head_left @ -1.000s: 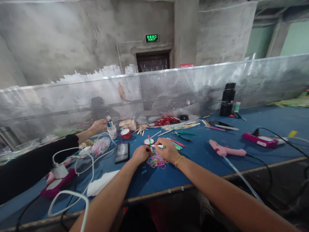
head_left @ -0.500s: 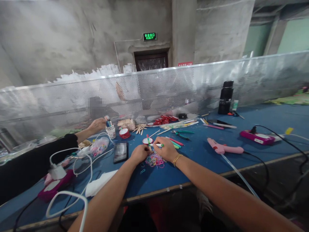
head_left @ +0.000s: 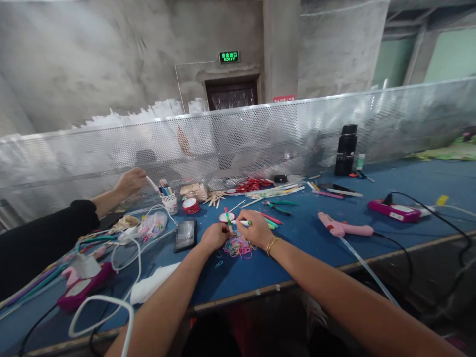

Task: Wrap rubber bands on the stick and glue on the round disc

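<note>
Upright in my left hand (head_left: 214, 237) is a craft stick (head_left: 226, 214) with a red top and a green band below it. The fingers pinch its lower end. My right hand (head_left: 257, 230) is closed round a white marker (head_left: 242, 223) with a green end, its tip at the stick's side. Whether the tip touches is too small to tell. Just below both hands lies a heap of small multicoloured plastic loops (head_left: 241, 248). A round red-rimmed tape roll (head_left: 222, 218) sits behind the stick, and several coloured markers (head_left: 274, 219) lie beyond my right hand.
At left, a co-worker's hand (head_left: 131, 182) holds a white pen near a pen cup (head_left: 170, 203). A phone (head_left: 185, 237) and white cable (head_left: 131, 317) lie left. Pliers (head_left: 280, 207), a pink glue gun (head_left: 344, 227), a power strip (head_left: 394, 211) and a black bottle (head_left: 346, 151) stand or lie right.
The co-worker's hand has drawn back left from the pen cup, now with a white pen in it. My own hands have hardly moved, still on the stick and the marker.
</note>
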`<state>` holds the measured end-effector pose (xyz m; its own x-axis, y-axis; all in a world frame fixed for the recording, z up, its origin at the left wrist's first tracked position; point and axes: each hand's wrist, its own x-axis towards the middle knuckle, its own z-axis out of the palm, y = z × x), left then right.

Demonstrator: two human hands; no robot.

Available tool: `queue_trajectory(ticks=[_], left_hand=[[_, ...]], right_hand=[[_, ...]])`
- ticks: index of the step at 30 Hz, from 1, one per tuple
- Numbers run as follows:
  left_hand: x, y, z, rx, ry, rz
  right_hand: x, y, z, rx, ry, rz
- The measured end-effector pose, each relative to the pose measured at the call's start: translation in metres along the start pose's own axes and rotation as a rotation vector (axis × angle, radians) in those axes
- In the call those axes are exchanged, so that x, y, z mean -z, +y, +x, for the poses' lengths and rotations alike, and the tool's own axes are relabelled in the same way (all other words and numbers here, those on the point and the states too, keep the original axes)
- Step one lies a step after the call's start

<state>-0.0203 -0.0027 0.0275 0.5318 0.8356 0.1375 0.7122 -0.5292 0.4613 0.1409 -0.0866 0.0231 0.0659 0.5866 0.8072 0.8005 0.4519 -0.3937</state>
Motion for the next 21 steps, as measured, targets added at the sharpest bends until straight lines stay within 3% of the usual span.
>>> queue_trajectory(ticks=[21], left_hand=[[0.0029, 0.0054, -0.0039, 0.018, 0.004, 0.004]], right_hand=[[-0.0008, 0.0020, -0.0004, 0.025, -0.024, -0.008]])
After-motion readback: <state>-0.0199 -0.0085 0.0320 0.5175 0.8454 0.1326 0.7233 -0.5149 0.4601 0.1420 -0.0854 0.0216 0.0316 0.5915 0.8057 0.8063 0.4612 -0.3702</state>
